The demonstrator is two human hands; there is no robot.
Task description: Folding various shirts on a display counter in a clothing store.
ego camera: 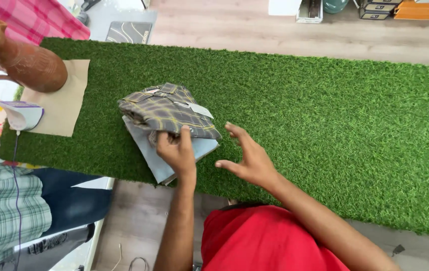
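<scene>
Left hand (176,150) clamped on folded plaid shirt (166,109), fingertips hidden beneath; grey-blue board (156,155) mostly covered; right hand (247,158) spread apart, empty, over green turf (324,110).

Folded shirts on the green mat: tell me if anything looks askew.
The plaid shirt sits crooked on the pale blue shirt, bunched at its near edge where the left hand grips it. The right hand hovers open beside.

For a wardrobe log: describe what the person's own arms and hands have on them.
Both hands are bare: no gloves, rings, watch or bracelets show on the left hand or the right hand. Both forearms are uncovered up to the elbows, with no sleeve visible on them. The only clothing in sight is a red shirt on the torso.
</scene>
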